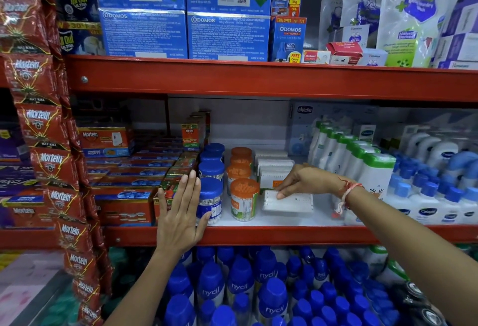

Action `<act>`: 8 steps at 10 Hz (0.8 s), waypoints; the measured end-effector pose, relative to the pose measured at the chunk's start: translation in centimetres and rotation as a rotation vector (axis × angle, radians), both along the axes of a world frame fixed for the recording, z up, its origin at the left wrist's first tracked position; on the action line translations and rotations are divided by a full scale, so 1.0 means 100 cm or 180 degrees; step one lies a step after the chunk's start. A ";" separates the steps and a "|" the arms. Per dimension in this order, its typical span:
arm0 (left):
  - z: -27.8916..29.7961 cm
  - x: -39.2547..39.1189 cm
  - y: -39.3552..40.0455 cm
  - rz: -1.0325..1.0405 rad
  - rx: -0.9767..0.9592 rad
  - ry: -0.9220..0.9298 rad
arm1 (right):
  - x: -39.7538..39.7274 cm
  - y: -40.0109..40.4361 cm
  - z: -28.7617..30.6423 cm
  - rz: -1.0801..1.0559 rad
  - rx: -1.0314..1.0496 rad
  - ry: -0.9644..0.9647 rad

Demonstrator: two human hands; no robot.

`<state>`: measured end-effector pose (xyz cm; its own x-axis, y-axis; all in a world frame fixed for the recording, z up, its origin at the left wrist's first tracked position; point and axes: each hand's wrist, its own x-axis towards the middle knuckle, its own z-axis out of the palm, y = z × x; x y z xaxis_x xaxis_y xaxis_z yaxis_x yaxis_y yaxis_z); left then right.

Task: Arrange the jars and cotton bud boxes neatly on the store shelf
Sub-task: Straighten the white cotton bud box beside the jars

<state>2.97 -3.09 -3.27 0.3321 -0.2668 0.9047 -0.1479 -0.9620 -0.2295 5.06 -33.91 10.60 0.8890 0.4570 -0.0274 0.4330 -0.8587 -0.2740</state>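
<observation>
On the middle shelf (258, 235) a row of blue-lidded jars (210, 201) of cotton buds runs front to back, with a row of orange-lidded jars (244, 200) beside it on the right. Further right stand flat clear cotton bud boxes (287, 203), one behind another. My left hand (181, 212) lies flat, fingers straight, against the left side of the front blue-lidded jar. My right hand (301, 181) pinches the top edge of the front cotton bud box, with a red thread around the wrist.
Red Mortein boxes (124, 204) press close on the left of the jars. White and blue lotion bottles (426, 196) fill the shelf's right side. Blue Odomos boxes (186, 15) sit above, blue-capped Nycil bottles (240, 289) below. Mortein sachet strips (44, 131) hang at the left.
</observation>
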 end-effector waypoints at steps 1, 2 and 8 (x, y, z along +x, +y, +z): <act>0.000 0.000 0.000 -0.0005 0.0000 0.0004 | 0.006 -0.003 0.005 -0.0057 0.0114 0.0080; 0.000 0.000 0.000 -0.0013 -0.0001 0.0004 | 0.010 -0.003 0.008 -0.0072 0.0192 0.0122; 0.000 -0.002 -0.001 0.0008 0.0038 -0.0040 | -0.001 -0.008 -0.002 0.0133 0.0281 -0.0151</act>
<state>2.80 -3.20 -3.24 0.3213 -0.2767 0.9056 -0.1426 -0.9596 -0.2426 4.96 -34.69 10.35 0.8684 0.4926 0.0563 0.4823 -0.8130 -0.3262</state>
